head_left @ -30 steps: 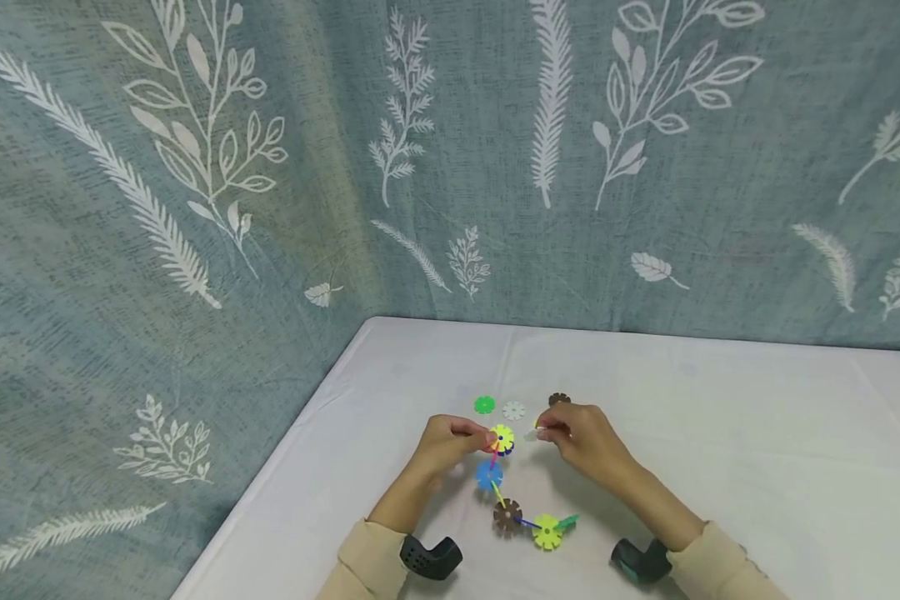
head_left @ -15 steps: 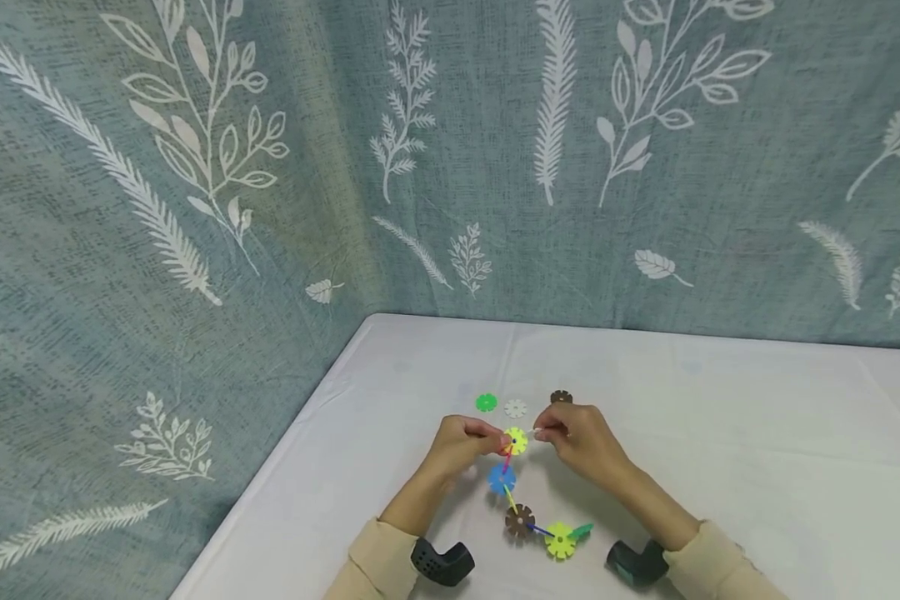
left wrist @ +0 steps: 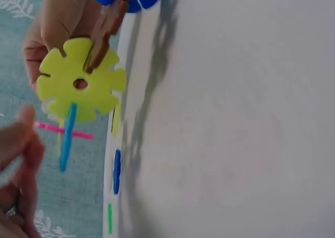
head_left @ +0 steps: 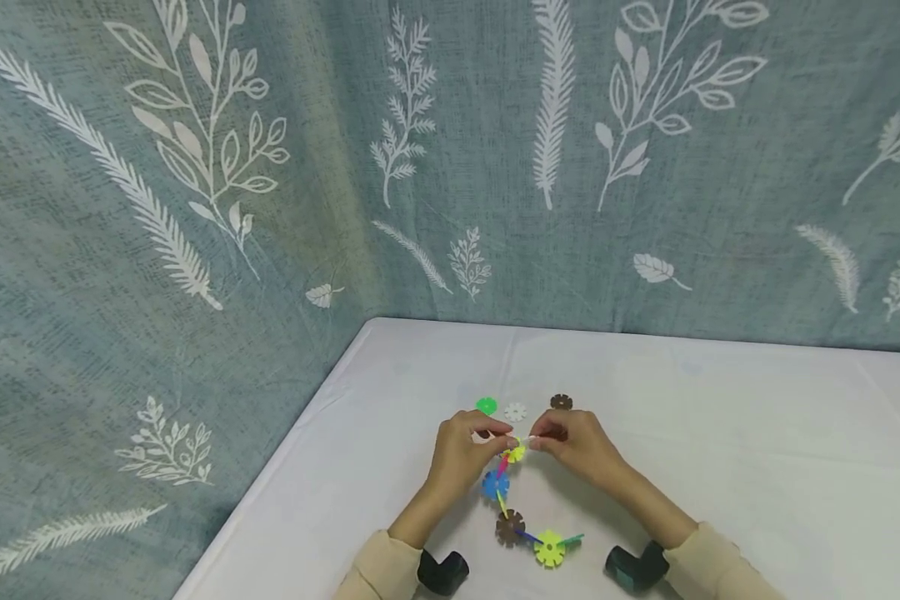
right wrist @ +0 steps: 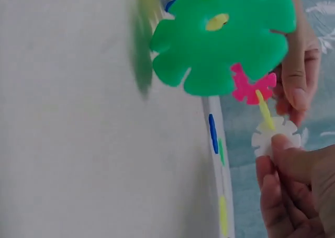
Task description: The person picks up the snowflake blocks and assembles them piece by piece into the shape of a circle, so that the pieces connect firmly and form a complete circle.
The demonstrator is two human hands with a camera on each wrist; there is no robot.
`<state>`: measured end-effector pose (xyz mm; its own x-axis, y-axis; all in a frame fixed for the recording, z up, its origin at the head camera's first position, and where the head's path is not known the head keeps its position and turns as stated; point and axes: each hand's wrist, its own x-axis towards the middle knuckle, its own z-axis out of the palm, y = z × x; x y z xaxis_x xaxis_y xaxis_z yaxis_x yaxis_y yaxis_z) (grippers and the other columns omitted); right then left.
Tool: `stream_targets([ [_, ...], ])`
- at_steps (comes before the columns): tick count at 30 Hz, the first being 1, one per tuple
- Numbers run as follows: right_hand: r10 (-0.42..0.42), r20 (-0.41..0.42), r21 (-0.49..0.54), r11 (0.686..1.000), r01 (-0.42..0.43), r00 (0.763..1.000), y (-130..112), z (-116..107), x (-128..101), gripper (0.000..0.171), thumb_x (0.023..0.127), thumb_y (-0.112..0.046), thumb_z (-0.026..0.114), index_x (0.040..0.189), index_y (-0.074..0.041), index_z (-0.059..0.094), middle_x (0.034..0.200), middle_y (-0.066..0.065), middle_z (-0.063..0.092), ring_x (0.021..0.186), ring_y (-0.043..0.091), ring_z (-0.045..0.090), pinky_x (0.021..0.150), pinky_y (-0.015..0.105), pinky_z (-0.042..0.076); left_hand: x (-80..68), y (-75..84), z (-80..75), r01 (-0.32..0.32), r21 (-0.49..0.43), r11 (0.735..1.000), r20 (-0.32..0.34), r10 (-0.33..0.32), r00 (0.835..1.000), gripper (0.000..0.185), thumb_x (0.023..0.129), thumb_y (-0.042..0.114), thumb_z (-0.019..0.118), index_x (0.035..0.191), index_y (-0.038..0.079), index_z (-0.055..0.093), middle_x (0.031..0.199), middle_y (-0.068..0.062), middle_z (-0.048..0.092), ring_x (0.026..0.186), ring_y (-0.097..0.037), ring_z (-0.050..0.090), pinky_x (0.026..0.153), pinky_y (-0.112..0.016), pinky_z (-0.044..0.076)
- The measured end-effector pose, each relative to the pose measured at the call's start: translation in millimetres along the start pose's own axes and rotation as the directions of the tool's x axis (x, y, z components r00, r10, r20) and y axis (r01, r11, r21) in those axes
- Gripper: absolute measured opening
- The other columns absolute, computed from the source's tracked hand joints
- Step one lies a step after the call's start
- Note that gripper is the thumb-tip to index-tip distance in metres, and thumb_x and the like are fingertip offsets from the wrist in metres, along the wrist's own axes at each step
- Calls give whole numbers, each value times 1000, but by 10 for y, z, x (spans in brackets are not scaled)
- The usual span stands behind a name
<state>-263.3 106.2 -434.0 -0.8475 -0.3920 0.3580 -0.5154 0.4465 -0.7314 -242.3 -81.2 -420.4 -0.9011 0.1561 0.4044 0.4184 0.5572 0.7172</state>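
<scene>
My left hand [head_left: 461, 454] pinches the upper end of a chain of slotted flower-shaped plastic discs, at a yellow disc [head_left: 516, 454]. Opposite it, my right hand [head_left: 581, 446] pinches a white disc [right wrist: 276, 137] between thumb and fingertips; its edge meets the yellow disc [right wrist: 265, 110] in the right wrist view. Below hang a pink disc [head_left: 502, 467], a blue disc [head_left: 495, 485], a brown disc [head_left: 510, 529], a second yellow disc [head_left: 550, 550] and a green disc [head_left: 572, 540] at the free end. Blur softens the left fingers [left wrist: 23, 144] in the left wrist view.
Loose on the white-covered table [head_left: 720, 433] beyond the hands lie a green disc [head_left: 486, 406], a white disc [head_left: 515, 412] and a brown disc [head_left: 562, 402]. A leaf-patterned curtain [head_left: 495, 167] hangs behind. Black devices [head_left: 442, 573] sit at both wrists.
My left hand has shifted right with the chain, and its yellow disc has turned from facing the head camera to tilted. The white disc and the yellow disc have come together.
</scene>
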Motion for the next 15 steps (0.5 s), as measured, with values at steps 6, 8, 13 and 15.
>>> stream_targets([
  [6,113,59,219,968,-124,992,51,-28,32,14,78,-9,71,86,1,67,82,15,68,68,6,62,62,21,50,19,-27,99,-78,-57,995,5,79,997,8,71,13,77,77,8,74,74,-1,71,67,-7,57,63,-24,46],
  [8,165,70,238,955,-177,984,98,-93,56,19,78,-6,70,95,4,67,90,20,67,72,11,64,61,22,50,16,-23,101,-50,-51,997,-12,50,999,5,72,11,76,75,8,73,72,-1,70,66,-6,56,63,-22,46],
  [13,288,3,92,953,-287,957,272,-296,118,26,78,-4,68,103,0,68,96,17,64,73,15,55,57,22,44,8,-37,89,14,-63,998,-30,-16,999,4,73,10,76,74,7,73,73,-2,69,68,-8,56,65,-20,44],
  [15,305,7,26,952,-305,952,325,-337,146,26,77,-5,70,102,-1,70,86,12,62,69,14,48,55,21,39,10,-52,91,29,-67,997,-26,-31,999,6,74,12,75,74,7,73,73,-3,69,68,-8,56,64,-18,43],
])
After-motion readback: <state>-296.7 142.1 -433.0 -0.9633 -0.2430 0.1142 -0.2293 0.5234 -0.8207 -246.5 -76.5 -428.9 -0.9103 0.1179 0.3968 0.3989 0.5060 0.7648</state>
